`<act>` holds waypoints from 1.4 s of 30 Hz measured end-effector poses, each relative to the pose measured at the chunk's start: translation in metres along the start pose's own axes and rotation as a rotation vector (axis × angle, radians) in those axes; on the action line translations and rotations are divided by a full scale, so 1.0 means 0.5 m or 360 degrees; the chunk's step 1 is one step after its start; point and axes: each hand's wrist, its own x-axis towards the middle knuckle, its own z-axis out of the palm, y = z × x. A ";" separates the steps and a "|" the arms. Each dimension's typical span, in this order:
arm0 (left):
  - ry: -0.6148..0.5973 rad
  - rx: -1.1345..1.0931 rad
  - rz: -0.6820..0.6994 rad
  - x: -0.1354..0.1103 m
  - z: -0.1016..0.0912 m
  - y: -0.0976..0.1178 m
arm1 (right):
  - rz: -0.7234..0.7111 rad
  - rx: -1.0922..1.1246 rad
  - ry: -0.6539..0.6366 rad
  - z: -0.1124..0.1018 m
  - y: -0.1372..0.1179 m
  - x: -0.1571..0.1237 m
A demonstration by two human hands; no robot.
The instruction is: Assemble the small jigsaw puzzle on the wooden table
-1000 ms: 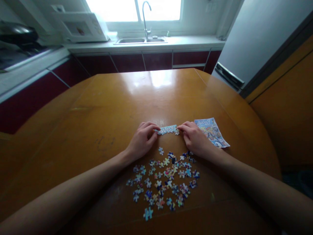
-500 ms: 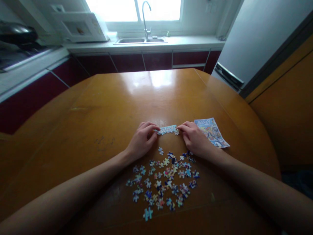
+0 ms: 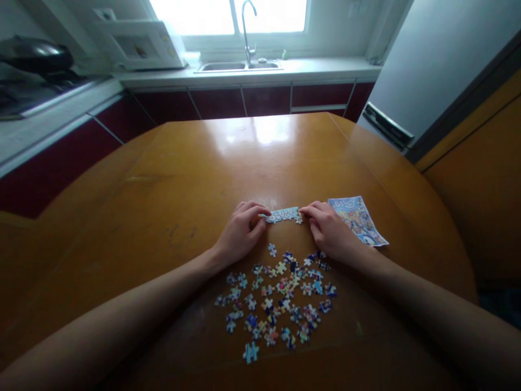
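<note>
A short joined strip of puzzle pieces (image 3: 284, 215) lies on the round wooden table (image 3: 183, 174). My left hand (image 3: 241, 232) has its fingers curled and pinched on the strip's left end. My right hand (image 3: 330, 230) is curled the same way on the strip's right end. Nearer to me, between my forearms, several loose colourful puzzle pieces (image 3: 277, 296) lie scattered. A printed picture sheet (image 3: 357, 219) lies flat just right of my right hand.
Beyond the table runs a kitchen counter with a sink and tap (image 3: 246, 49) under a bright window. A white appliance (image 3: 140, 43) stands at the back left, a dark pan (image 3: 36, 57) on the left counter, and a grey fridge (image 3: 431, 65) at the right.
My hands stay on the strip. The camera has shifted slightly, so everything sits a little further right in view.
</note>
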 end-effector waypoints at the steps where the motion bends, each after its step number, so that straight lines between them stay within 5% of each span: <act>1: 0.0000 0.0000 0.0000 0.000 0.000 0.000 | -0.0002 0.0003 0.0003 0.000 0.000 0.000; 22: 0.0051 -0.0115 0.0058 -0.003 -0.006 0.014 | 0.0001 0.0043 -0.0014 -0.003 0.005 -0.001; 30: 0.0249 -0.0385 -0.0002 -0.001 -0.019 0.021 | -0.0021 0.0019 -0.0048 -0.005 0.008 -0.005; 36: -0.0076 -0.0397 -0.0252 -0.010 -0.055 0.021 | -0.0055 -0.0005 -0.0048 -0.003 0.013 -0.007; 42: -0.0084 -0.0201 -0.0386 -0.096 -0.104 0.024 | -0.0061 -0.0019 -0.0050 -0.002 0.016 -0.009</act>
